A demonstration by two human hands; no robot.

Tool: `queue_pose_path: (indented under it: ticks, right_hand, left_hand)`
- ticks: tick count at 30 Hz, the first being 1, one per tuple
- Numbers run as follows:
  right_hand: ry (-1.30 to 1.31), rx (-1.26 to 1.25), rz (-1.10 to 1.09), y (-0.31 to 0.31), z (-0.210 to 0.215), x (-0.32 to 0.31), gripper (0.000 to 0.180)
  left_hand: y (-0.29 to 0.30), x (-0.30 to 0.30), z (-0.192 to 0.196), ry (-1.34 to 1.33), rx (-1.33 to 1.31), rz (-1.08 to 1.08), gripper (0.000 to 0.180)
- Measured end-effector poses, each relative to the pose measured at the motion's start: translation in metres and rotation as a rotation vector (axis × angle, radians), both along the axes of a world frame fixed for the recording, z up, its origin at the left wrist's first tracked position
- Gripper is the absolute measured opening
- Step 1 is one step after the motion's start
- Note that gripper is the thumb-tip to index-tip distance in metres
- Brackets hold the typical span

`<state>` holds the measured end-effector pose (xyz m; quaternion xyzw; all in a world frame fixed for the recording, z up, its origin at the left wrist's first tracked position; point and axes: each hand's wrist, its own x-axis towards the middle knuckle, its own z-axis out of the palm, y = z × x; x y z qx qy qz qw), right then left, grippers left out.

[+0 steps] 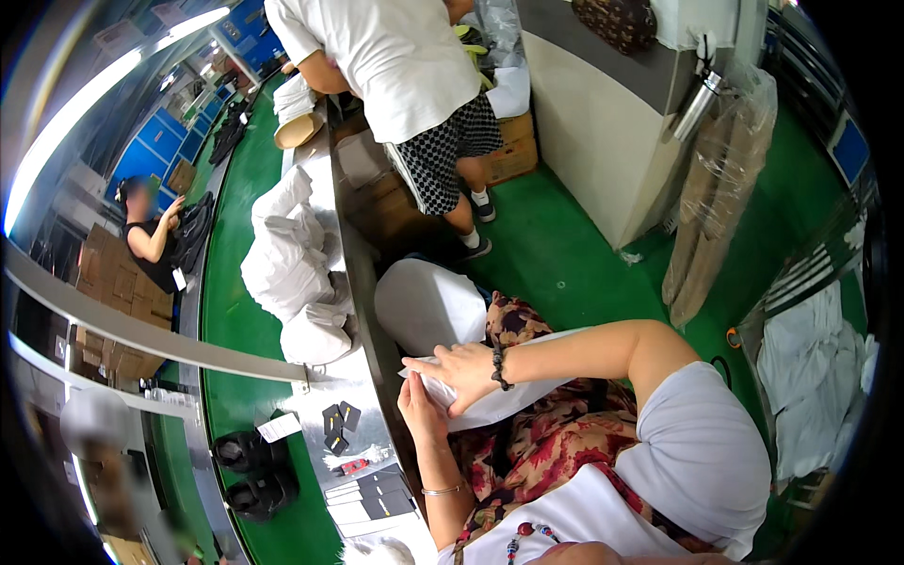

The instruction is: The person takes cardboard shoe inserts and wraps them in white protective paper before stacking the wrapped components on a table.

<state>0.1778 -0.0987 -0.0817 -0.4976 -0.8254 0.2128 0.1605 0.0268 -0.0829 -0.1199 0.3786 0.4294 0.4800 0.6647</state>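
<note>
Across my lap lies a white sheet (513, 403); I cannot tell whether it is paper or thin cloth. My right hand (460, 375) rests on its left end, palm down with the fingers stretched out. At that same end my left hand (421, 409) closes on the sheet's edge, its fingertips close to the right hand. Just beyond my hands is a rounded white thing (428, 303), with a smooth, bulging surface. Several white wrapped bundles (287, 254) lie on the metal bench ledge to my left.
On the ledge (363, 395) sit black tags (339, 426), a small red tool (352, 467) and printed cards (384, 492). Black shoes (252, 471) stand on the green belt (226, 344). A person in checked shorts (438, 165) bends ahead. Wrapped brown rolls (711, 207) lean at the right.
</note>
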Motion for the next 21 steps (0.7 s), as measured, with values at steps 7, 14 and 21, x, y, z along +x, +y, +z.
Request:
queue_pose_path:
  ticks: [7, 14, 21]
  right_hand:
    - [0.192, -0.105, 0.035, -0.002, -0.005, 0.013, 0.108]
    - [0.262, -0.399, 0.103, 0.003, -0.005, 0.021, 0.110]
    - [0.483, -0.527, 0.010, 0.015, 0.010, 0.014, 0.112]
  left_hand:
    - [-0.003, 0.008, 0.000, 0.066, 0.032, 0.174, 0.029]
    - [0.007, -0.002, 0.011, 0.047, -0.010, 0.131, 0.026]
    - [0.020, -0.024, 0.031, 0.174, 0.004, 0.063, 0.045]
